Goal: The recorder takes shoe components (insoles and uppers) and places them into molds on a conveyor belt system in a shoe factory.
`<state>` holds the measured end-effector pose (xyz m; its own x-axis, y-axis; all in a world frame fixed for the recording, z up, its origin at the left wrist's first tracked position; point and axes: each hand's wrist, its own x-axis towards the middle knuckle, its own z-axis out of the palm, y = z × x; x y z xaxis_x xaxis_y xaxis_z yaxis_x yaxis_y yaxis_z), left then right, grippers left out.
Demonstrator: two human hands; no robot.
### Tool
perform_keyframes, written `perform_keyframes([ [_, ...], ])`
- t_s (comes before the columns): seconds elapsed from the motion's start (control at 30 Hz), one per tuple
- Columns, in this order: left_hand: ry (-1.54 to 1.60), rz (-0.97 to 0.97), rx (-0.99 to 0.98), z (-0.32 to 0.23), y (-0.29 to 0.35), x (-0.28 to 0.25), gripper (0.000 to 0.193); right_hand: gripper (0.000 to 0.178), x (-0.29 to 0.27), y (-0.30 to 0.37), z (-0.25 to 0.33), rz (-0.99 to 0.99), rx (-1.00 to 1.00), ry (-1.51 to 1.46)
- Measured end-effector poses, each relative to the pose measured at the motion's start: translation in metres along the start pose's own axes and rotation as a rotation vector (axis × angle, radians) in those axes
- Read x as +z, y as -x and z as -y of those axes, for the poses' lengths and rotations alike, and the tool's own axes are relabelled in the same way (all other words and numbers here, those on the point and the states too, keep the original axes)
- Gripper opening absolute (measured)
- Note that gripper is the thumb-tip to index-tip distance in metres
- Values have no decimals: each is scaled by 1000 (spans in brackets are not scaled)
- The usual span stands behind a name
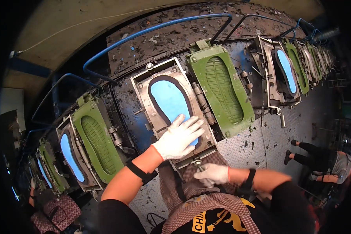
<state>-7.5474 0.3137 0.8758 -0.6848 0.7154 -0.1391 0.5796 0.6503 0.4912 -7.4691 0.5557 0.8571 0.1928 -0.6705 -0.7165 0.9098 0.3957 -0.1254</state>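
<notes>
My left hand (178, 139), in a white glove, lies with fingers spread over the lower end of a light blue shoe sole (168, 97). The sole sits with a dark rim inside the metal half of an open sole mould (145, 90). Closed around a metal clamp handle (199, 164) at the near edge of that mould is my gloved right hand (213, 174). The green half of the mould (223, 91), with a ridged sole-shaped cavity, is swung open to the right on hinges (202, 102).
More open moulds stand in a curved row: a green half (98, 144) at left, another blue sole (286, 72) at right. Blue bent rails (156, 28) run behind. Scraps litter the brown surface beyond. A person (331, 165) is at the right, another (32, 187) at far left.
</notes>
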Motion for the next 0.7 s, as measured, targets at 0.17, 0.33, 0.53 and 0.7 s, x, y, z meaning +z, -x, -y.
perform_keyframes([
  [0.17,47,-21,-42,-2,1,-10,76,27,-11,-2,88,167,538,1092],
  [0.33,76,-508,-445,49,39,15,72,60,-29,45,54,-221,-177,1336],
  [0.53,1570,-1352,-1031,90,52,42,84,24,-15,25,112,-715,-982,1321],
  [0.7,1618,-1201,-1053,74,105,97,80,20,-27,-9,110,-809,-957,1215],
])
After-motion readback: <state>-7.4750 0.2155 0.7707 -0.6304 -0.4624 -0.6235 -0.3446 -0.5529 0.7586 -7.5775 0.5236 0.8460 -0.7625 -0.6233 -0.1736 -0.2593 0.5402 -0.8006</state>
